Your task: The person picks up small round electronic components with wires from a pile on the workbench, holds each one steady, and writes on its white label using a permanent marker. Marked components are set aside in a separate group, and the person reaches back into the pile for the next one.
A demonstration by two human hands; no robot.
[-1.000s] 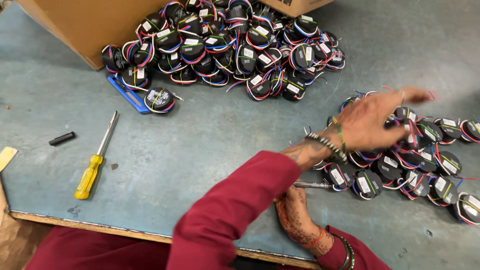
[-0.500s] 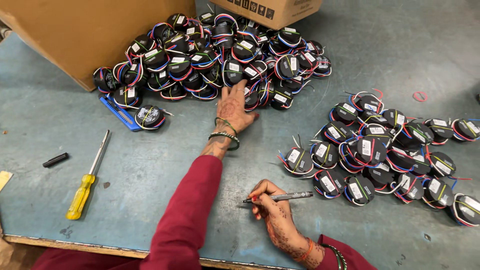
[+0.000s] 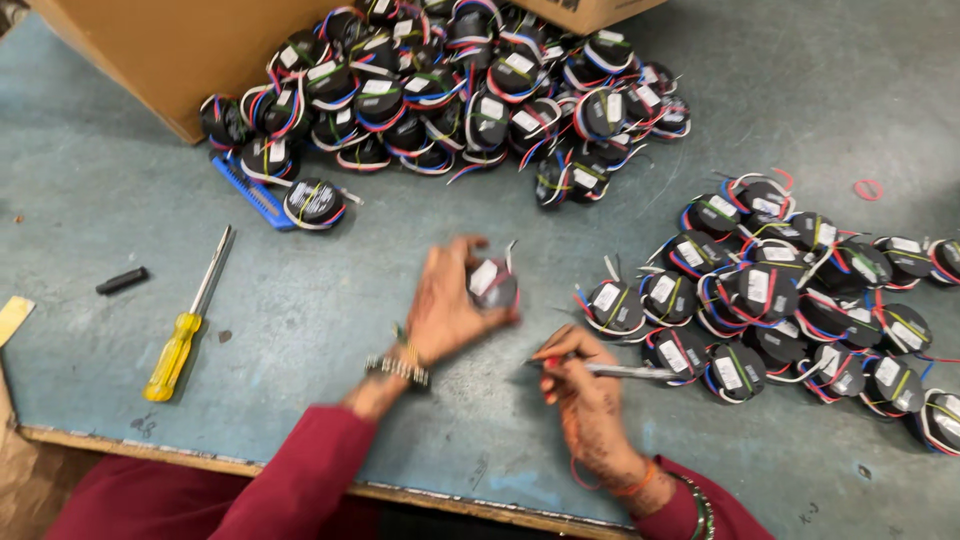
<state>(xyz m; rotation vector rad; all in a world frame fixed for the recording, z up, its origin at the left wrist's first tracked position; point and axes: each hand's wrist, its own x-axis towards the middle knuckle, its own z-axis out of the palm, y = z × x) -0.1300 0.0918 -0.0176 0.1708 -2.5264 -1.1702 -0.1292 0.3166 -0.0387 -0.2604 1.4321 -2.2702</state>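
Hands are working over the worktop [image 3: 120,215].
Left hand [image 3: 445,305] is clamping a coil [image 3: 492,283]; right hand [image 3: 585,385] is gripping a pen [image 3: 625,371].

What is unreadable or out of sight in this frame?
Head view only:
- Coil in the left hand: motion-blurred and partly behind the fingers, wires unclear.
- Pen in the right hand: tip hidden by the fingers.
- Box: cut off by the top edge.
- Coil labels: too small.

Screwdriver [image 3: 185,325] left of coil piles [image 3: 460,85]
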